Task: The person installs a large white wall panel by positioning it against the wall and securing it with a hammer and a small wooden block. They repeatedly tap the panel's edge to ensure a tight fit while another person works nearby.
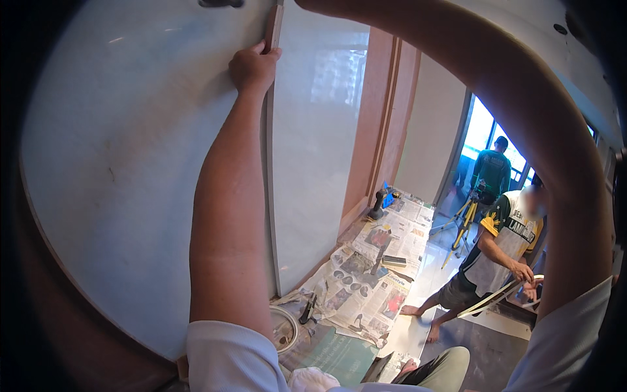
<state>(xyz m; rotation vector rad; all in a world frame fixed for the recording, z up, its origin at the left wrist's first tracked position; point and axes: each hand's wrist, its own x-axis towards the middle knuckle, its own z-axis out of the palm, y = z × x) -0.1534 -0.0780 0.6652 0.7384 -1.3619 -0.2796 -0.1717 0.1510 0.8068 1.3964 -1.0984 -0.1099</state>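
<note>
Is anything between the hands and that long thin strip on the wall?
Nothing is between the left hand and the thin strip: its fingers already press on the strip's upper end, between the two pale panels. The right hand is out of view above the picture, so that side cannot be told.

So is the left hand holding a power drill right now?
No, the left hand is pressed against a thin vertical strip on the pale wall panel, while the drill sits on the newspapers below.
</note>
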